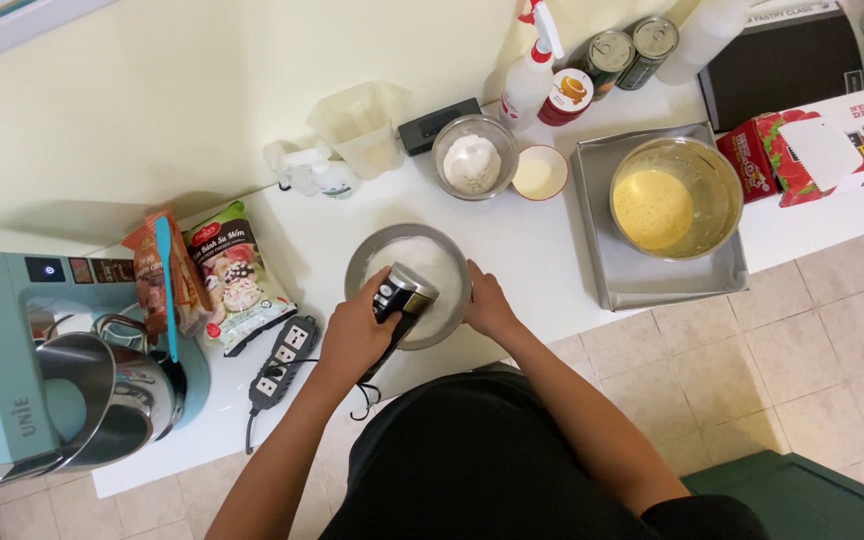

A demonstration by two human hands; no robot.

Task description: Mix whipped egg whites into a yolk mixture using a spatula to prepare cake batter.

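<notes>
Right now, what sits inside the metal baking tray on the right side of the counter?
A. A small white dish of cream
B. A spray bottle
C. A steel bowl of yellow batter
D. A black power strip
C: the steel bowl of yellow batter stands inside the metal baking tray; the small white dish sits outside it, on the counter to its left.

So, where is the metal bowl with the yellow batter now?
In the head view, the bowl of yellow batter stands on the metal tray at the right of the white table, next to the red packet.
</notes>
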